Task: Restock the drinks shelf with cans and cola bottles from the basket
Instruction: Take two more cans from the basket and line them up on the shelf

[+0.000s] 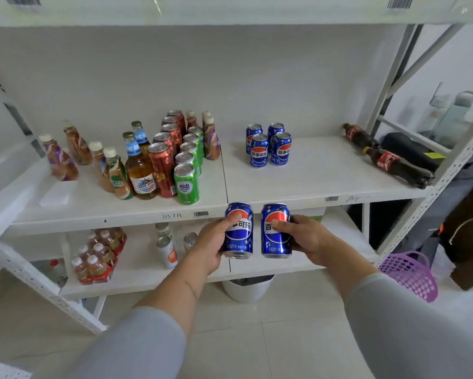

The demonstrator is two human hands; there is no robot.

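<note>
The left hand [212,242] grips one blue cola can [238,231] upright, fingers wrapped round its side, and just beside it the right hand [303,236] grips a second blue can [275,231] the same way; both cans hang in front of the edge of the drinks shelf [312,176], not yet set down. This looks like the carrying step, with placing to come: the likely move is to lift both cans over the shelf lip and stand them in front of the four blue cans [268,144] already grouped there (keeping them upright and in line). Going left to right along the white shelf: small tea and coffee bottles [63,157], two beer bottles [139,165], rows of red cans [163,168] and green cans [187,181], the blue group, then two cola bottles [394,165] lying on their sides at the far right. A lower shelf [148,280] holds packs of small bottles. The purple basket [410,274] sits on the pale tiled floor to the right of the white metal rack.
</note>
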